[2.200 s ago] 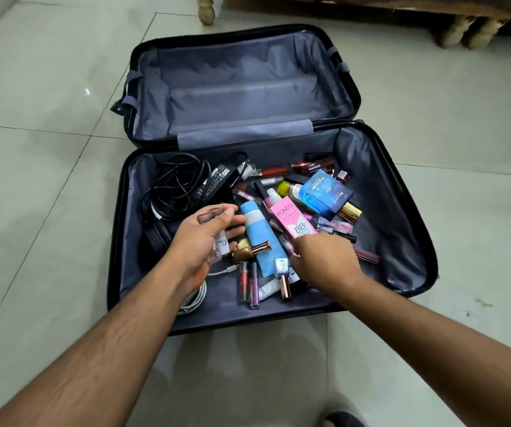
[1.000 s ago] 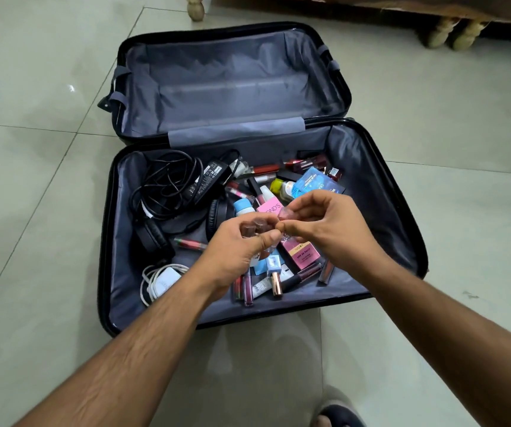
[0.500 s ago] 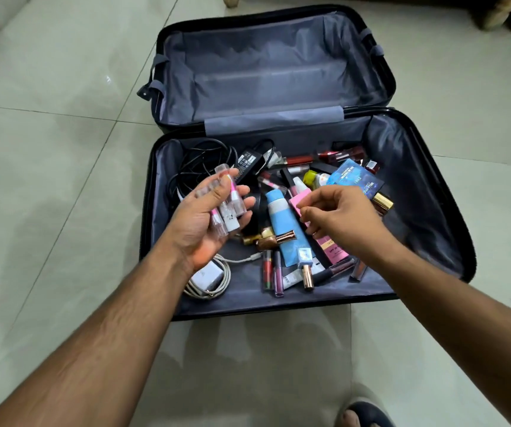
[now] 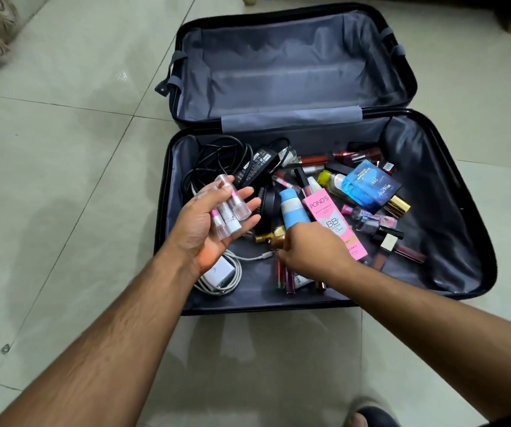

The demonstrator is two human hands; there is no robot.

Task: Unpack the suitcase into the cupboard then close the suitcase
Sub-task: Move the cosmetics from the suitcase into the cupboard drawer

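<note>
Lying open on the tiled floor [image 4: 63, 149]: black hard-shell suitcase [image 4: 451, 229], grey fabric lining, far half bare. Filling the near half: coiled black cables [image 4: 217, 158], one pink carton [image 4: 334, 223], one blue box [image 4: 368, 188], glossy tubes. Left hand [image 4: 211, 226], palm up, cradling four small clear vials [image 4: 229, 211]. Right hand [image 4: 312, 251] reaching among tubes, its grip hidden, state unclear.
</note>
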